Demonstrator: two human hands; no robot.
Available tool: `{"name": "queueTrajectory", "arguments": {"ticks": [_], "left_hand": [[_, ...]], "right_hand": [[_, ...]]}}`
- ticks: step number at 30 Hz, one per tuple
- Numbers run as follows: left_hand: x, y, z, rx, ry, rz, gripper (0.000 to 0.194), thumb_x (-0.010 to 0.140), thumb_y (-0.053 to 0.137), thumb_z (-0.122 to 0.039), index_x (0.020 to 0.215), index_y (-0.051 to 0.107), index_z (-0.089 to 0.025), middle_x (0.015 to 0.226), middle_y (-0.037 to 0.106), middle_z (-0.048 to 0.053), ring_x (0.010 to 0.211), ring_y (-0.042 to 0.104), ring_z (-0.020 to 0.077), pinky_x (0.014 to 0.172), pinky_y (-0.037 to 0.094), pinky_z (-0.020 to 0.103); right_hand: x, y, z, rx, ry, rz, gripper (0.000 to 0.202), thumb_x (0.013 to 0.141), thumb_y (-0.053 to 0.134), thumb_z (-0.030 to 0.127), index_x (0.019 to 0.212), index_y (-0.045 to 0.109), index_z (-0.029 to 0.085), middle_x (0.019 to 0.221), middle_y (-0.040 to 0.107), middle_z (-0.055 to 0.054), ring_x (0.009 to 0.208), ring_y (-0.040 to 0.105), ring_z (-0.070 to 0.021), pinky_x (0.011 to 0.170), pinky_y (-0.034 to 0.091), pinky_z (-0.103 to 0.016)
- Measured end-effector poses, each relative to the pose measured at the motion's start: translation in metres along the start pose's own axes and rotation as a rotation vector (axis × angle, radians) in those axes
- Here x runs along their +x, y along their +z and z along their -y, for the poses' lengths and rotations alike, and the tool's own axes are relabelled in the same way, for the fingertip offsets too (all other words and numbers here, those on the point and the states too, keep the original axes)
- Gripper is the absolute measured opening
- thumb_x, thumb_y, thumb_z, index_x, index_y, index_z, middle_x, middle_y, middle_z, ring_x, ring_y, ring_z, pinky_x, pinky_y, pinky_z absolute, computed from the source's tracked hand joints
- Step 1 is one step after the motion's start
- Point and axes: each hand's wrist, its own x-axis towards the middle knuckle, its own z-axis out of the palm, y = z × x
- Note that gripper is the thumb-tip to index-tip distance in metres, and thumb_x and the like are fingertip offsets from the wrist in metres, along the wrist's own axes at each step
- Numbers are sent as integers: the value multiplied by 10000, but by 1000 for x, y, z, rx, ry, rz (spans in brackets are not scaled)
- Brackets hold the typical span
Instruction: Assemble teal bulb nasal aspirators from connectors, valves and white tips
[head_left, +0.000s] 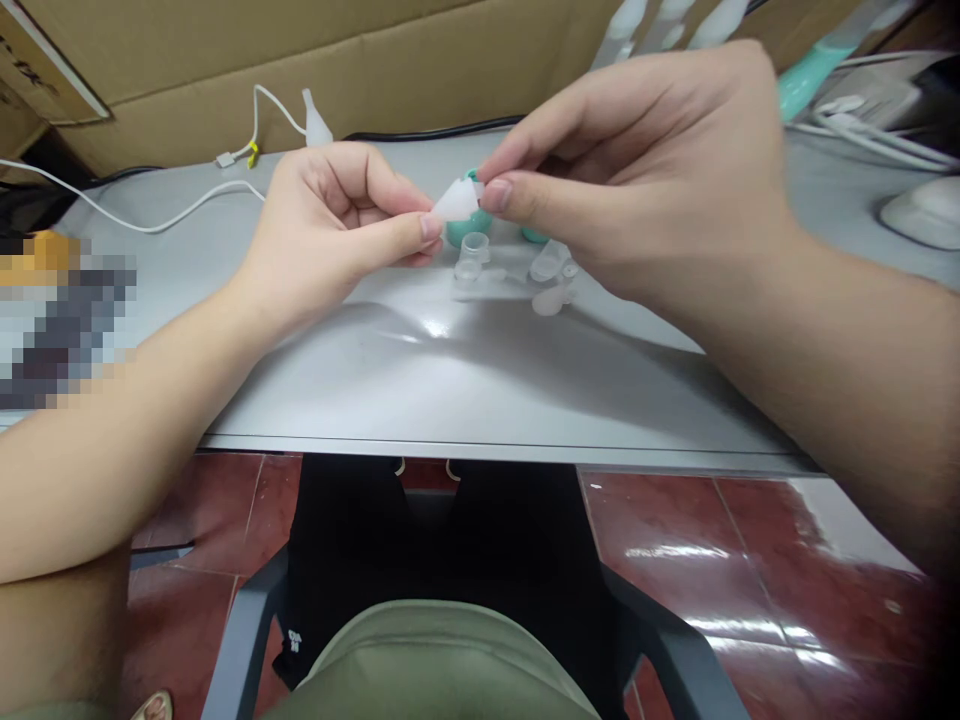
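A white conical piece is pinched at nine o'clock by the left hand and at three by the right hand, above clear plastic parts at six.

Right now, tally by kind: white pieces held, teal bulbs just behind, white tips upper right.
White piece, held: 1
Teal bulbs, partly hidden: 2
White tips, upper right: 3
Total: 6

An olive-green top covers the torso above black trousers with small white print; both forearms are bare.
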Motion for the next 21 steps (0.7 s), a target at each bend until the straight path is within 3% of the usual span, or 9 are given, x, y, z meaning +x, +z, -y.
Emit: {"name": "queueTrajectory", "arguments": {"ticks": [4, 12, 21], "left_hand": [[0, -1, 4, 41, 15, 10, 171, 1020, 799, -263, 888, 690, -259, 992, 872, 0, 906, 821, 201, 879, 768, 487], [0, -4, 7, 40, -3, 16, 185, 1021, 845, -347, 920, 729, -244, 1015, 873, 23, 906, 809, 213, 896, 767, 509], [-1, -6, 12, 10, 59, 30, 190, 986, 867, -372, 924, 708, -288, 1032, 881, 8, 894, 819, 219, 880, 777, 523]], "right_hand": [[0, -1, -1, -87, -62, 31, 139, 994, 824, 377, 989, 860, 244, 943, 791, 7, 860, 708, -115, 781, 552, -302], [3, 1, -3, -89, -114, 37, 82, 973, 823, 323, 973, 837, 242, 978, 796, 29, 876, 699, -111, 818, 543, -306], [4, -1, 0, 29, 41, 74, 171, 857, 975, 423, 938, 863, 323, 936, 802, 29, 874, 743, -160, 800, 613, -313]]}}
